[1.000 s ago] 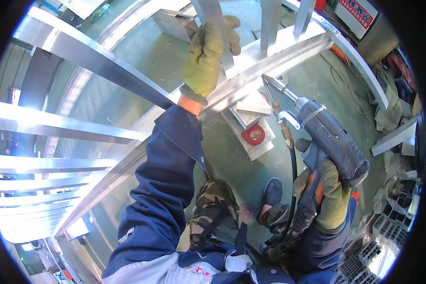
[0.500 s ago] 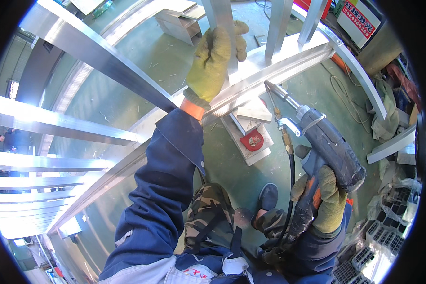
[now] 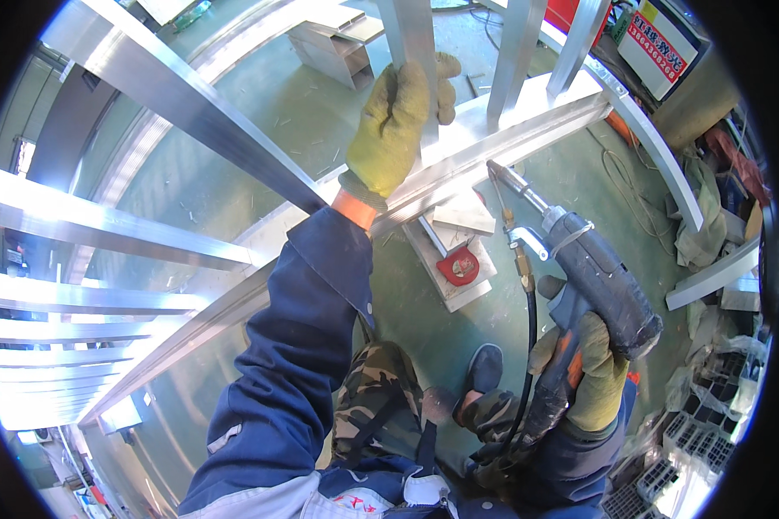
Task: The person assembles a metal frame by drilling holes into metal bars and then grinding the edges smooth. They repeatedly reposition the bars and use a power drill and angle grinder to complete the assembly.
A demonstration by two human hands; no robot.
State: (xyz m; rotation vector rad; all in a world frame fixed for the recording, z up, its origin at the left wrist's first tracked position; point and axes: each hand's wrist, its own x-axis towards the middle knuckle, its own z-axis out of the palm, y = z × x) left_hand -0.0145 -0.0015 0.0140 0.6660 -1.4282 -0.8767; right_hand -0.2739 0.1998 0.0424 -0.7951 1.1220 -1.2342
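Observation:
My left hand, in a yellow-green work glove, is wrapped round an upright square metal tube where it meets a long metal rail. My right hand, gloved the same way, is closed on the grip of a dark welding gun. A thin wire guide and a black hose run along the gun. Its metal nozzle points up and left, close to the rail's near side; whether it touches is hard to tell. Below the rail, a red tape measure lies on flat metal pieces.
More square bars stand off the rail, several of them bunched at the left. Curved metal strips and black plastic grids lie at the right. A metal channel piece rests on the green floor beyond the rail.
The view has shifted slightly. Both hands keep their holds, and the welding gun's nozzle stays by the rail.

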